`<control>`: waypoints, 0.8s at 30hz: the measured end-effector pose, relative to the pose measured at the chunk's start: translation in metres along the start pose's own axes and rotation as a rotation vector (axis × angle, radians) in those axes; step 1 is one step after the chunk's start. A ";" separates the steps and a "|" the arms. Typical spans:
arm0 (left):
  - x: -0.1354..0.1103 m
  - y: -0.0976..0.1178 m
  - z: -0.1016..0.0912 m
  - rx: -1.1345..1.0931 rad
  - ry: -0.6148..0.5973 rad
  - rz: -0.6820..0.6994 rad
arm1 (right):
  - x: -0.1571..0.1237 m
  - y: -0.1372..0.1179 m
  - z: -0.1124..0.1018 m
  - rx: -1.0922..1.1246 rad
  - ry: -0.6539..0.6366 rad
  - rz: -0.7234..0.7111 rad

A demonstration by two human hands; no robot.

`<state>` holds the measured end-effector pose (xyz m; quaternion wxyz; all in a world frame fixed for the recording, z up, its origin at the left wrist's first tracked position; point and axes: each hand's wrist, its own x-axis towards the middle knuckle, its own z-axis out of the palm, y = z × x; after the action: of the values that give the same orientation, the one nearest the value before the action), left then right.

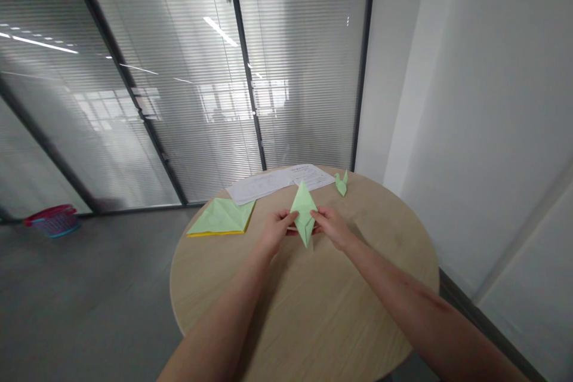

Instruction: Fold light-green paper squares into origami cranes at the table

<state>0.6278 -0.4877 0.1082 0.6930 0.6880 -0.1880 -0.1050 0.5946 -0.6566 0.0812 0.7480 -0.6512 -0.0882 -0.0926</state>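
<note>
A light green piece of folded origami paper (304,203), diamond-shaped with a crease down its lower half, is held up over the table between both hands. My left hand (278,228) pinches its left corner, thumb on the front and fingers behind. On the opposite corner my right hand (331,225) grips in the same way, its thumb pressed on the paper. The fingers behind the paper are partly hidden. Beyond my right hand stands a small green folded paper bird (342,183).
The round wooden table (340,310) carries a stack of green paper with a yellow edge (221,216) at left and printed white sheets (264,184) at the back. A red and blue basket (56,222) sits on the floor. Glass partitions (308,71) and a white wall (492,131) surround the table.
</note>
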 end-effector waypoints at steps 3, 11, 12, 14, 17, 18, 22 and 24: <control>-0.003 0.004 0.000 0.000 -0.009 -0.003 | 0.000 -0.002 -0.001 0.015 -0.013 0.032; 0.001 -0.001 -0.002 0.015 0.010 0.017 | 0.003 0.000 -0.003 0.115 -0.045 0.162; 0.002 -0.003 -0.002 0.021 0.017 0.023 | 0.003 0.001 -0.003 0.106 -0.041 0.160; 0.004 -0.006 -0.002 0.040 0.031 0.039 | 0.003 0.001 -0.003 0.076 -0.030 0.145; 0.006 -0.008 -0.002 0.073 0.038 0.050 | 0.002 0.001 -0.002 0.026 -0.040 0.105; 0.006 -0.008 -0.002 0.080 0.035 0.050 | 0.001 0.001 -0.002 0.007 -0.048 0.089; 0.004 -0.008 0.001 0.102 -0.002 0.052 | -0.001 -0.001 -0.002 -0.059 -0.043 0.060; 0.004 -0.008 0.002 0.110 -0.015 0.054 | -0.002 -0.002 -0.002 -0.067 -0.033 0.066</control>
<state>0.6313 -0.4913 0.1010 0.6554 0.7188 -0.2173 -0.0809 0.5924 -0.6588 0.0824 0.7269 -0.6800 -0.0758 -0.0598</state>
